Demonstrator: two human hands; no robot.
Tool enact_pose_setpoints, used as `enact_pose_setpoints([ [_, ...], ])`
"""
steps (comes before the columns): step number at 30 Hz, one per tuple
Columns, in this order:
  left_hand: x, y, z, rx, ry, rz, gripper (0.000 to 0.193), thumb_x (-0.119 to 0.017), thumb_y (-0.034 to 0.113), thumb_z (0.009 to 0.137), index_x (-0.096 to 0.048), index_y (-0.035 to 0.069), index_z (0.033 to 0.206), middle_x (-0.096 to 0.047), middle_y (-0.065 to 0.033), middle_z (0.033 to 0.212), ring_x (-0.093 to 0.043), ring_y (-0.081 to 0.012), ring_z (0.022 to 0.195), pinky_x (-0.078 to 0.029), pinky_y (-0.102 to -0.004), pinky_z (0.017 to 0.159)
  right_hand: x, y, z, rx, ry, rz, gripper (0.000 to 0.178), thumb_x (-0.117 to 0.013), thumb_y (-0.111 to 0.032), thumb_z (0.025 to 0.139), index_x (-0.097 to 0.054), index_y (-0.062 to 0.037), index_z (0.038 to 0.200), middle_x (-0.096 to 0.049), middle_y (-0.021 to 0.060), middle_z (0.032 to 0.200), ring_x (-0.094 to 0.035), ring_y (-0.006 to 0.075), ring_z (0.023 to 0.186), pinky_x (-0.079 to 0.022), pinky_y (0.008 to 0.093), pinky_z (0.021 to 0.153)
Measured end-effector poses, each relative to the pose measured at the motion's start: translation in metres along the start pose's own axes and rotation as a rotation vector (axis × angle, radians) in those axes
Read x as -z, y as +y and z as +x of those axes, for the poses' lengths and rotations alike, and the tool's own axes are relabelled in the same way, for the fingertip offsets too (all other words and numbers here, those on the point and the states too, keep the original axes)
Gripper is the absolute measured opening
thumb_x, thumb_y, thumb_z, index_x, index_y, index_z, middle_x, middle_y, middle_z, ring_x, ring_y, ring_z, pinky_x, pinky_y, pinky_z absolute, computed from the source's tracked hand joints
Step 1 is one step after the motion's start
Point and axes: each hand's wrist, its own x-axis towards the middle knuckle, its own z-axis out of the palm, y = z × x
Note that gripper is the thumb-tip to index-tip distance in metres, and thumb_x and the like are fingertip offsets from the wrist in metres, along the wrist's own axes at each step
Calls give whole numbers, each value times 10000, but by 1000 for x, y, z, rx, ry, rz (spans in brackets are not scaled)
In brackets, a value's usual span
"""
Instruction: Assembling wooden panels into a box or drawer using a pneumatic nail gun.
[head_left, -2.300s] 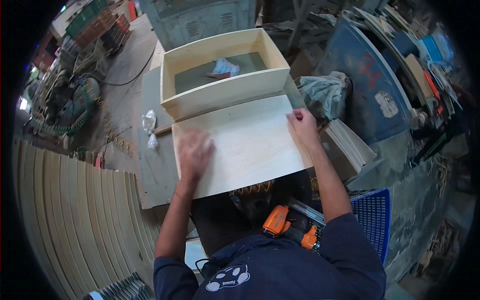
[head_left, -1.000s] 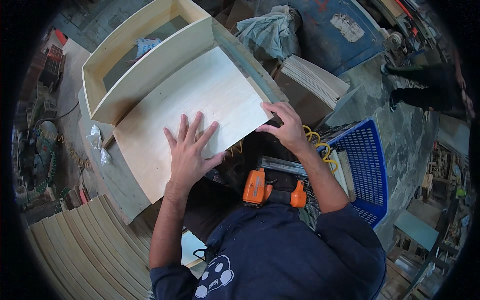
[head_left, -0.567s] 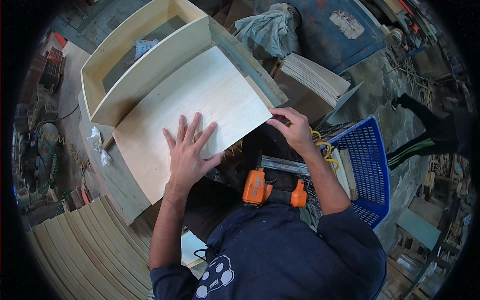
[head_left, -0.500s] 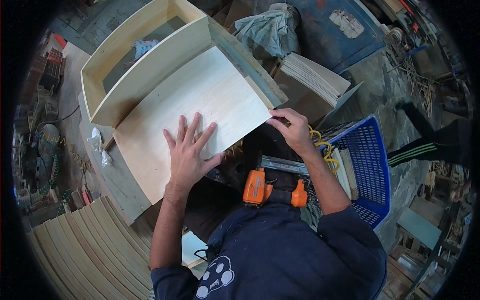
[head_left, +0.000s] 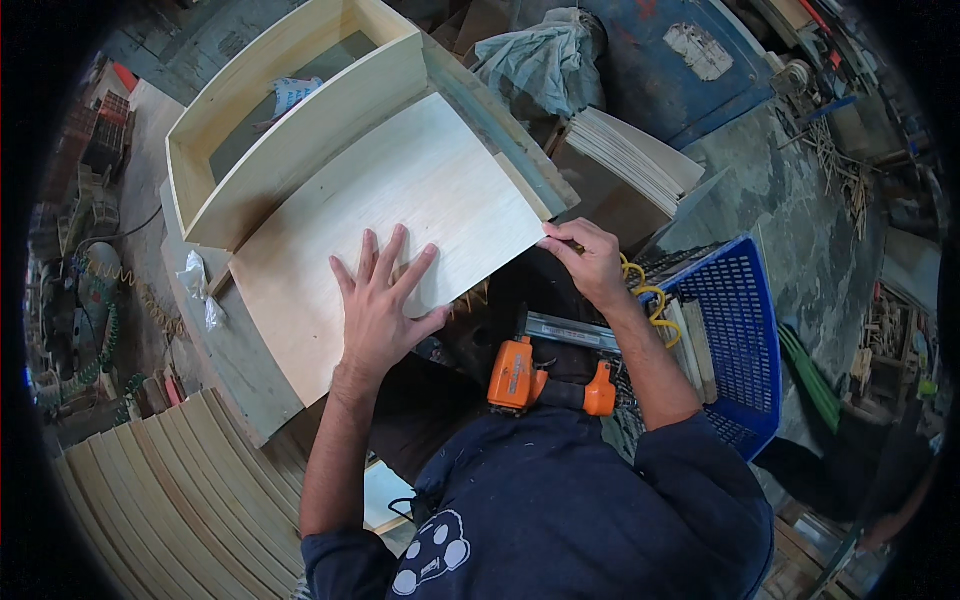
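A thin pale plywood panel (head_left: 420, 180) lies flat on the workbench (head_left: 235, 375), its far edge along an open wooden frame (head_left: 305, 150). My left hand (head_left: 383, 290) rests on the panel near its front edge, fingers spread. At the panel's right corner, my right hand (head_left: 588, 262) pinches the edge between thumb and fingers. Across my lap lies an orange nail gun (head_left: 515, 375) with a silver magazine; neither hand touches it.
To my right stands a blue plastic basket (head_left: 740, 340) with wood strips and a yellow coiled hose (head_left: 655, 300). Stacked thin boards (head_left: 630, 155) sit beyond it. Many curved wood strips (head_left: 180, 490) are piled at lower left. A person's dark-clothed leg (head_left: 830, 460) is at the right.
The other person at the right has moved nearer the lower right, past the basket. My hands and the panel keep their places; the view has shifted slightly.
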Motion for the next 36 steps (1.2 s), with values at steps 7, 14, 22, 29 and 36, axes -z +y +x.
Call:
enact_pose_setpoints([
  [7,2,-1,1,4,-15,8,724,-744,420,677,-502,262,1341,-315,-93,1487,-196,-368,1401,-81,-693,1060,-1,-2,2,36,6,-25,144,-723,-25,760,-666,22,883,-674,123,806,-638,231,736,-488,306,657],
  [14,2,-5,-2,-17,35,-34,723,-734,439,669,-505,280,1337,-322,-97,1484,-211,-385,1391,-69,-693,1061,26,-7,35,39,-200,-52,151,-635,-54,849,-680,11,977,-687,145,913,-655,210,869,-497,298,764],
  [22,1,-5,-6,-33,39,-2,738,-710,491,680,-471,313,1356,-325,-88,1478,-242,-393,1374,-111,-735,1024,-65,-4,185,409,-246,-244,284,-590,-138,862,-614,12,1103,-616,193,1115,-570,355,1042,-432,399,920],
  [29,2,-5,-5,-31,55,6,743,-697,535,685,-464,314,1356,-323,-90,1474,-242,-387,1376,-123,-743,1017,-94,24,250,57,-597,-216,214,-649,-148,809,-668,11,952,-681,165,881,-646,283,837,-494,364,762],
  [36,4,-8,-7,-28,48,-5,763,-701,538,679,-455,300,1362,-312,-93,1479,-236,-393,1376,-121,-752,1011,-98,21,256,46,-706,-177,146,-630,-76,819,-648,37,910,-674,99,838,-606,163,787,-477,297,746],
])
